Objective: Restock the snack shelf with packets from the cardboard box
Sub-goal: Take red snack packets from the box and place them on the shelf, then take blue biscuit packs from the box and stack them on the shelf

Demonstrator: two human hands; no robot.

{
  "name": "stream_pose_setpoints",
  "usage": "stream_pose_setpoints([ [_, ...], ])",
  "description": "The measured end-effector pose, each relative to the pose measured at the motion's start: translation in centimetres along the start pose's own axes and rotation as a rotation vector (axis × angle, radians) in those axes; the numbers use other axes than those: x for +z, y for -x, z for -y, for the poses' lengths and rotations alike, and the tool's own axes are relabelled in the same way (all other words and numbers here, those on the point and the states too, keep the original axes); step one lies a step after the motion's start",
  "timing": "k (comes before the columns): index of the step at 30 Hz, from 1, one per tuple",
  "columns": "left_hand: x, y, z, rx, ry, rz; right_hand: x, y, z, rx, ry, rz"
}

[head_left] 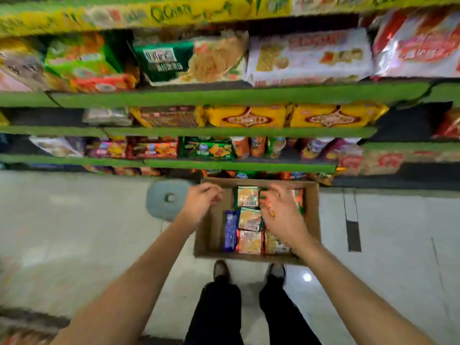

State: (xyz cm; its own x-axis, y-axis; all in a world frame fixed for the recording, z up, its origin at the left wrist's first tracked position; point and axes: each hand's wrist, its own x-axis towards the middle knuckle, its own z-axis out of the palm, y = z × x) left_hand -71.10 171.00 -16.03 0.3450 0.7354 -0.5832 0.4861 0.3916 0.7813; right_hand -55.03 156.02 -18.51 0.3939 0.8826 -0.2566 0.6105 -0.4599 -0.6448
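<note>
An open cardboard box (210, 225) stands on the floor against the foot of the snack shelf (239, 166). Inside lie rows of packets: two green-and-orange ones (247, 196), a red one (249, 242) and a blue one (230, 230) on its side. My right hand (282, 212) reaches down into the box over the right-hand column, fingers spread, fingertips at the right edge of the far green packet. The packets under its palm are hidden. My left hand (201, 202) hovers over the box's left wall with loosely curled fingers and holds nothing.
Green-edged shelves rise above the box, packed with snack packets; yellow packs (249, 117) fill the second tier. A grey round disc (168, 199) lies on the tiled floor left of the box. My shoes (221, 270) stand just behind it.
</note>
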Motion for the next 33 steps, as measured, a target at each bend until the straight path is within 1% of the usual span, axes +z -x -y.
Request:
stream_pose_setpoints([
  [4, 3.2, -2.5, 11.3, -0.245, 0.104, -0.036, 6.2, -0.5, -5.5, 0.110, 0.011, 0.123],
  [9, 5.9, -9.1, 26.4, -0.521, 0.220, -0.068, 17.9, -3.3, -13.0, 0.218, -0.005, 0.249],
  [14, 6.9, -16.3, 40.8, -0.640, 0.130, -0.023, 32.4, -5.9, -20.0, 0.391, -0.071, 0.470],
  [16, 6.9, -20.2, 46.1, -0.647, 0.081, -0.021, 38.0, -7.5, -22.2, 0.469, -0.138, 0.514],
  [18, 6.9, -24.0, 50.6, -0.638, 0.080, 0.002, 43.2, -9.0, -23.7, 0.596, -0.272, 0.531],
  [20, 7.3, -27.5, 54.1, -0.678, 0.138, -0.017, 48.2, -10.3, -25.1, 0.734, -0.432, 0.522],
  [22, 7.7, -30.5, 56.4, -0.730, 0.243, -0.046, 52.7, -11.2, -26.2, 0.802, -0.556, 0.511],
  [23, 8.0, -31.7, 57.3, -0.733, 0.311, -0.029, 54.5, -11.6, -26.6, 0.829, -0.612, 0.491],
  [24, 8.4, -32.8, 58.1, -0.714, 0.364, -0.002, 56.2, -12.0, -26.8, 0.861, -0.668, 0.454],
  [26, 9.1, -34.3, 59.1, -0.688, 0.389, 0.037, 58.5, -12.9, -26.9, 0.936, -0.773, 0.353],
  [28, 9.6, -35.0, 59.8, -0.681, 0.379, 0.013, 60.3, -13.9, -26.7, 1.018, -0.834, 0.273],
  [29, 9.9, -35.3, 60.0, -0.678, 0.388, -0.004, 61.0, -14.4, -26.7, 1.050, -0.833, 0.252],
  [31, 9.9, -35.8, 60.5, -0.663, 0.419, -0.003, 62.2, -15.1, -26.7, 1.069, -0.719, 0.234],
  [33, 9.2, -36.2, 61.2, -0.656, 0.430, -0.003, 62.8, -15.6, -26.9, 1.048, -0.612, 0.278],
])
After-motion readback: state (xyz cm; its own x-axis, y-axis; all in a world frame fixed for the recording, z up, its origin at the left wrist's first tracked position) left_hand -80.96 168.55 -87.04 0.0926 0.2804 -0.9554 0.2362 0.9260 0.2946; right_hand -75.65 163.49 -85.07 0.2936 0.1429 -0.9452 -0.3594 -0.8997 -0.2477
